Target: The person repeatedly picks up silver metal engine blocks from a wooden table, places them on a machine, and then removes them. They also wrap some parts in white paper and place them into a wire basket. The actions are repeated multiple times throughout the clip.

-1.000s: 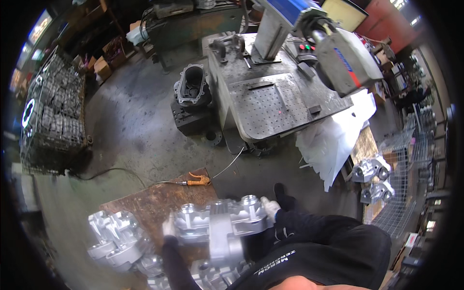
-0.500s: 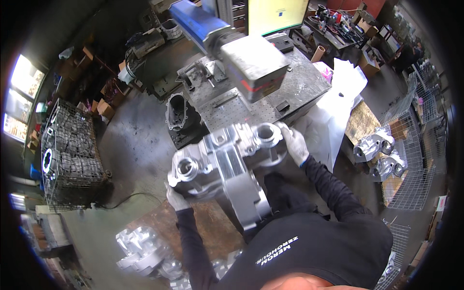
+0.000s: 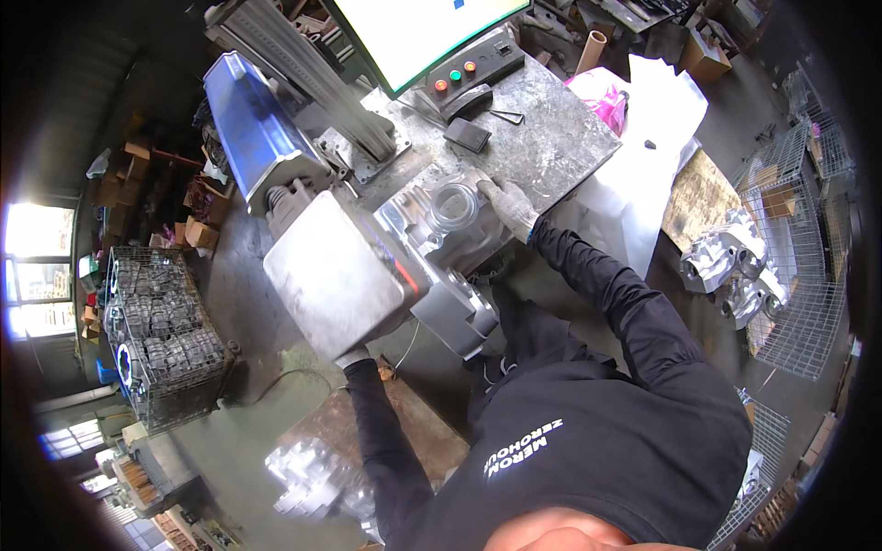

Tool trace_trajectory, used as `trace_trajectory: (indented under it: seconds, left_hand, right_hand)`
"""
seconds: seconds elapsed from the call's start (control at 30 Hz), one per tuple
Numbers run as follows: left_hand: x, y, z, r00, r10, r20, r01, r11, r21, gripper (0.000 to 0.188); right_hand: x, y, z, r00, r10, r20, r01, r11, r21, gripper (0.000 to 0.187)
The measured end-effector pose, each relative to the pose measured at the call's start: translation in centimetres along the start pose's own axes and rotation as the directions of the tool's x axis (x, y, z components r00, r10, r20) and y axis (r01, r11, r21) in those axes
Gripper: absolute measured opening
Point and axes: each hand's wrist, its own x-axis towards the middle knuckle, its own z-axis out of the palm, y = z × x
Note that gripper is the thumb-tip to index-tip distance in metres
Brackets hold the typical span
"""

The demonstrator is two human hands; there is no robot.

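A large silver metal casting, with a round bored collar on its right end, lies at the near edge of the metal worktable. My right hand, in a pale glove, is closed on its right end next to the collar. The box-shaped head of a machine covers the casting's left part. Only the back of my gloved left hand shows below that head; its fingers are hidden. Whether the casting rests on the table or is still held up, I cannot tell.
A blue machine body joins the head beside an upright column. A button box stands below a lit screen. More castings lie at lower left and right. A wire cage holds several parts.
The casting has moved forward with my hands, and its left part has gone out of sight beneath the machine head. My view has shifted, bringing the head lower and further left.
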Motion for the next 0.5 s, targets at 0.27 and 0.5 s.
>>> trace_trajectory:
  seconds: [0.27, 0.5]
  left_hand:
    - [-0.2, -1.6, -4.8, 1.0, -0.008, -0.019, 0.011, 0.991, 0.131, 0.043]
    - [0.2, -2.2, -6.9, 0.997, -0.038, 0.066, 0.025, 0.983, 0.183, 0.044]
  right_hand:
    - [-0.2, 1.7, -0.2, 0.998, 0.002, -0.062, 0.001, 0.999, 0.046, 0.059]
    - [0.0, 3.4, -3.1, 0.973, -0.149, 0.176, 0.153, 0.988, -0.006, 0.067]
